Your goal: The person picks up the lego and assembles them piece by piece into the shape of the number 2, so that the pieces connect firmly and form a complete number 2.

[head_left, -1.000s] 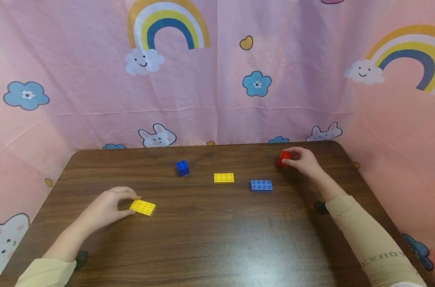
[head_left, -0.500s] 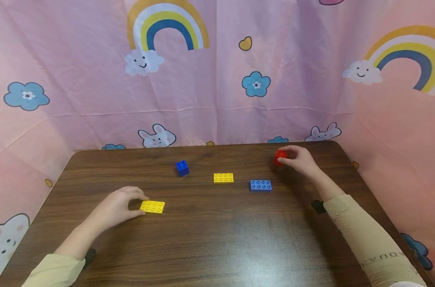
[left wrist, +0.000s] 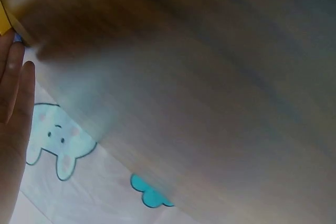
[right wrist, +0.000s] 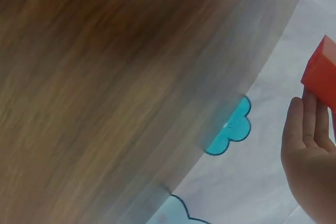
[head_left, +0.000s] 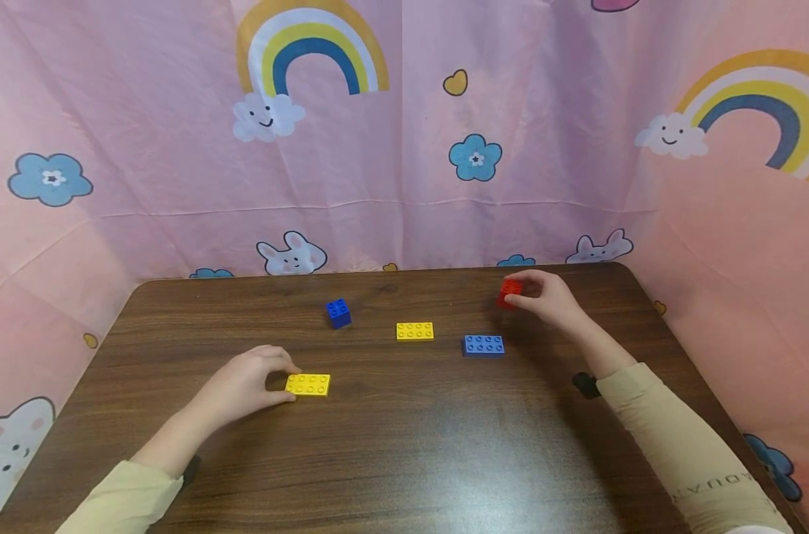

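My left hand [head_left: 247, 382] pinches one end of a flat yellow building brick [head_left: 308, 384] between thumb and fingers, left of the table's middle. Only a yellow corner [left wrist: 4, 20] of that brick shows in the left wrist view. Toward the back right, my right hand [head_left: 547, 300] holds a small red building brick [head_left: 510, 291] between thumb and fingers. The right wrist view shows the red brick [right wrist: 323, 72] at the fingertips, cut off by the frame's edge. Nearest the right hand on the table is a blue eight-stud brick [head_left: 483, 345].
Another flat yellow brick [head_left: 414, 331] lies near the middle of the brown wooden table [head_left: 391, 460]. Farther left stands a dark blue four-stud brick [head_left: 339, 313]. A pink printed cloth [head_left: 404, 163] hangs behind the table and along its sides.
Both hands have moved inward: the left one to the right with its yellow brick, which has turned straighter, and the right one slightly left with the red brick. The other bricks stay put.
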Demonstrator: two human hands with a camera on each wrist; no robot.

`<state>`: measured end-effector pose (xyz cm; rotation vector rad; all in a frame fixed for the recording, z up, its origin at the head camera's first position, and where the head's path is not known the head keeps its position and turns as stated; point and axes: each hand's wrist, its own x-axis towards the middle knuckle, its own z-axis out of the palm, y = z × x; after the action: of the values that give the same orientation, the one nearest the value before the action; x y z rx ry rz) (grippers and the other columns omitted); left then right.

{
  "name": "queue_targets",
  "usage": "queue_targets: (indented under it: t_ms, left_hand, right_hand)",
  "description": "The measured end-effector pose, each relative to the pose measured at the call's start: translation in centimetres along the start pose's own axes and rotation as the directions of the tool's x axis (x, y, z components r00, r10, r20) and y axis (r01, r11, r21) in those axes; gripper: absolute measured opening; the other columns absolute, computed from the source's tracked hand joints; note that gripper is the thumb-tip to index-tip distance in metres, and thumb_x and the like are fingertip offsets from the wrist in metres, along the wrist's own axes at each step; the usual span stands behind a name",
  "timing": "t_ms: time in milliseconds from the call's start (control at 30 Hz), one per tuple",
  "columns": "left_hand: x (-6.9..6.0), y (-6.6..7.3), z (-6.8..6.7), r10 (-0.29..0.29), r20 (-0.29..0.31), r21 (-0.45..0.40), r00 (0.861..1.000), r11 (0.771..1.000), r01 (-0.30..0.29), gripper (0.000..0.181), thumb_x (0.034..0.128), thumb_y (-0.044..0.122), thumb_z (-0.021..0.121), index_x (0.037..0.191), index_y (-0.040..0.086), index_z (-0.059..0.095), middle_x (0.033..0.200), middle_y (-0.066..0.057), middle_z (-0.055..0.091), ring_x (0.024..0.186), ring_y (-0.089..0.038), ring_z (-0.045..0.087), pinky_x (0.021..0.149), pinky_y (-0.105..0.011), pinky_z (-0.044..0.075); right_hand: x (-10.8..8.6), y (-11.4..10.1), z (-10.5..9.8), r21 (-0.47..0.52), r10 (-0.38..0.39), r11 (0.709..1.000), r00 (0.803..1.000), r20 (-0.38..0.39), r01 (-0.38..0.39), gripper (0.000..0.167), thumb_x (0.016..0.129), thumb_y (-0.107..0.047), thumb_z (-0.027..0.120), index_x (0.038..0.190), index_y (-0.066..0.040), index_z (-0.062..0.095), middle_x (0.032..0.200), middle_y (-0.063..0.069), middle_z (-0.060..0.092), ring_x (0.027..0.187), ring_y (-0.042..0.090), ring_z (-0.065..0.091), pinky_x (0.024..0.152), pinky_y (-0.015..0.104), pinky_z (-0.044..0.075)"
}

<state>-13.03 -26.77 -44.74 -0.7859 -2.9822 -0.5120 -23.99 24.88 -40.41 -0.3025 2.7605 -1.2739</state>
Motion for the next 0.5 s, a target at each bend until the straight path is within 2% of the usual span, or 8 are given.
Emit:
queue_targets:
  t_ms: [100,200,333,433,500]
  left_hand:
    - [0.4,0.5,0.2,0.013,-0.002,0.007,1.000,1.000,-0.013,0.033,0.0761,0.020,0.097,0.105,0.014,0.082,0.102,0.004,0.074,0.099,-0.019,0.070,0.091,-0.047,0.063]
    - [0.8,1.0,0.4,0.026,-0.007,0.012,1.000,1.000,-0.026,0.032,0.0769,0.021,0.097,0.104,0.014,0.082,0.102,0.005,0.074,0.098,-0.018,0.070,0.090,-0.046,0.063]
    - [1.5,1.8,0.6,0.030,0.000,0.016,1.000,0.999,-0.030,0.031,0.0788,0.023,0.096,0.105,0.014,0.082,0.102,0.005,0.074,0.098,-0.017,0.069,0.090,-0.045,0.063]
    - [2.0,2.4,0.8,0.029,0.009,0.017,1.000,0.999,-0.029,0.031,0.0795,0.025,0.096,0.106,0.014,0.082,0.103,0.004,0.074,0.099,-0.017,0.069,0.091,-0.045,0.063]
    - [2.2,2.7,0.9,0.031,0.010,0.018,0.999,0.999,-0.032,0.031,0.0799,0.026,0.095,0.105,0.015,0.082,0.103,0.004,0.075,0.099,-0.018,0.070,0.092,-0.045,0.063]
  right_hand:
    - [-0.1,-0.3,0.3,0.000,-0.014,1.000,1.000,0.005,0.014,0.042,0.101,-0.016,0.074,0.138,0.002,0.066,0.133,0.027,0.068,0.117,0.041,0.067,0.089,0.023,0.058]
    - [-0.3,-0.6,0.6,0.005,-0.023,1.000,1.000,0.012,0.023,0.042,0.100,-0.016,0.075,0.138,0.002,0.066,0.133,0.027,0.069,0.117,0.041,0.068,0.095,0.036,0.062]
    - [-0.3,-1.0,1.0,0.009,-0.032,0.999,0.999,0.021,0.032,0.042,0.100,-0.014,0.075,0.138,0.002,0.066,0.134,0.027,0.068,0.117,0.042,0.068,0.101,0.053,0.061]
    - [-0.3,-1.4,1.3,0.008,-0.036,0.999,0.999,0.027,0.036,0.042,0.099,-0.013,0.075,0.138,0.001,0.066,0.135,0.027,0.067,0.117,0.042,0.068,0.100,0.054,0.061]
    - [-0.4,-1.6,1.5,0.011,-0.040,0.999,0.999,0.028,0.040,0.042,0.099,-0.013,0.075,0.137,0.001,0.066,0.134,0.027,0.068,0.116,0.042,0.069,0.098,0.050,0.062]
